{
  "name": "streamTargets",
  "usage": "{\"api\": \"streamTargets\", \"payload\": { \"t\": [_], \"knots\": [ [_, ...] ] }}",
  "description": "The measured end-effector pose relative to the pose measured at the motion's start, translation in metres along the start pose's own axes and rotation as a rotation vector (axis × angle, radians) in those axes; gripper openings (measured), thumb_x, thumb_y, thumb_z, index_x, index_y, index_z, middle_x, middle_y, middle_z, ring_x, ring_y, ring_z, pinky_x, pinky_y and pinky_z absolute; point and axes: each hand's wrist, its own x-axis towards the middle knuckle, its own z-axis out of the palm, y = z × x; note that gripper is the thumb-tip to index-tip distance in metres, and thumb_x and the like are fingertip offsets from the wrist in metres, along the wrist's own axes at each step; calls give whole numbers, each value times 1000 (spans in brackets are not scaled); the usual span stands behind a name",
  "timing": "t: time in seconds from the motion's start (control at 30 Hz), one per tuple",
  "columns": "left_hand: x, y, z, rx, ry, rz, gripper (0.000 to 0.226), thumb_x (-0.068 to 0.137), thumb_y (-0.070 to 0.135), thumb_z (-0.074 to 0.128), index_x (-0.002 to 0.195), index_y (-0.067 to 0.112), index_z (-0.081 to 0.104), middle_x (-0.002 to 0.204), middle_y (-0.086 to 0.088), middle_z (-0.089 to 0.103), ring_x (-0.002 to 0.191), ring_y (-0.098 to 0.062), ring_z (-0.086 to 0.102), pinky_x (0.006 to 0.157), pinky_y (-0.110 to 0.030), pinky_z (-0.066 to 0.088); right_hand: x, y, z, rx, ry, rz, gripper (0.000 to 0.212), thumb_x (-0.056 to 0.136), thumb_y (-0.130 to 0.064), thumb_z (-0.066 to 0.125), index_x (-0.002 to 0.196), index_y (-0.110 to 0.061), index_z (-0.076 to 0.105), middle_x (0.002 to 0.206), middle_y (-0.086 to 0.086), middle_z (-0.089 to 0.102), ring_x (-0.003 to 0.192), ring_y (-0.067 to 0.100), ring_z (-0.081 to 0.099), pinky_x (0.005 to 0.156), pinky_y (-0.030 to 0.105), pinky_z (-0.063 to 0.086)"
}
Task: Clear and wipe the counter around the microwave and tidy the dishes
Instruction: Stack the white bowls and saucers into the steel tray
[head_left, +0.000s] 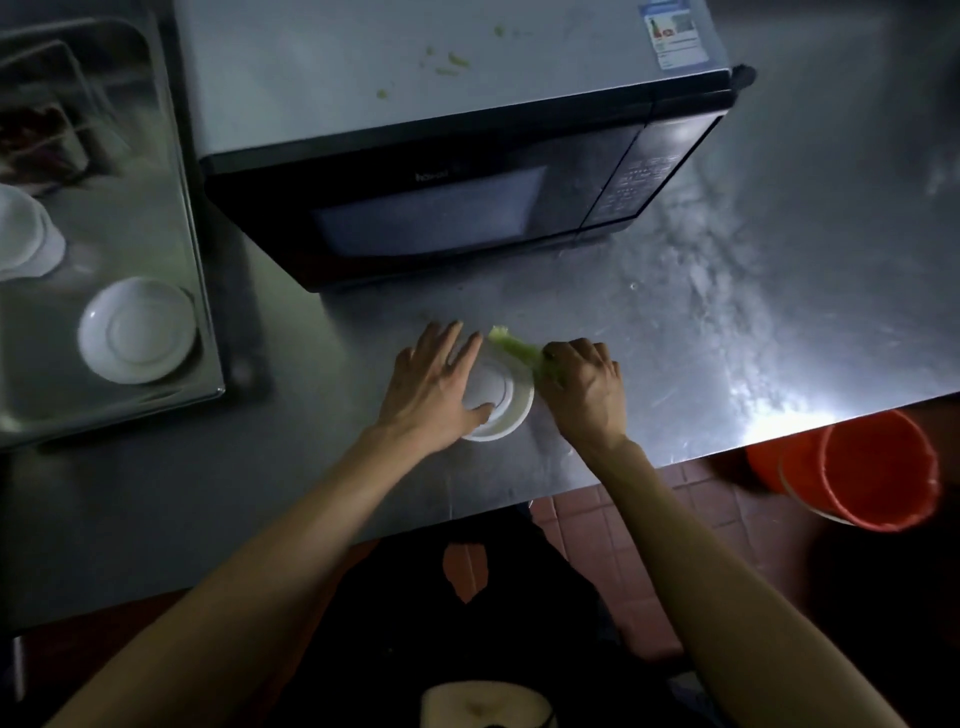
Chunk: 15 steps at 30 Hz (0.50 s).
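Observation:
A black microwave (457, 171) with a grey top stands on the steel counter (727, 322); green vegetable scraps (451, 63) lie on its top. In front of it a small white dish (501, 402) sits on the counter. My left hand (436, 384) lies over the dish, fingers spread along its left side. My right hand (584, 387) is curled just right of the dish and pinches a pale green vegetable piece (514, 345) that reaches over the dish's far rim.
A steel sink (205, 291) at the left holds a white plate (137, 330) and stacked white bowls (26, 234). An orange bucket (878, 467) stands on the tiled floor below the counter's right edge. The counter right of the microwave shows wet streaks.

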Motion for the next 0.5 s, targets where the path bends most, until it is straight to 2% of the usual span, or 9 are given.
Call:
{"api": "streamTargets", "payload": {
  "t": [0.13, 0.3, 0.5],
  "knots": [
    [10, 26, 13, 62, -80, 0, 105, 74, 73, 61, 156, 24, 17, 165, -11, 8, 151, -36, 7, 113, -58, 24, 2, 23, -10, 53, -7, 59, 23, 82, -17, 72, 105, -14, 70, 99, 10, 66, 91, 35, 55, 74, 45, 47],
    [20, 40, 25, 79, -159, -43, 121, 63, 82, 62, 157, 31, 4, 165, -8, -9, 151, -36, -9, 114, -68, 12, 4, 39, -18, 53, -21, 35, 29, 80, -18, 72, 108, -15, 70, 101, 9, 66, 92, 33, 55, 74, 44, 47],
    [21, 43, 34, 121, -117, -65, 117, 59, 76, 67, 155, 33, 16, 163, -9, 5, 150, -34, 4, 110, -67, 22, 4, 44, -21, 65, -32, 0, 28, 82, -19, 72, 110, -14, 69, 102, 9, 67, 92, 32, 55, 75, 44, 47]
  ]
}}
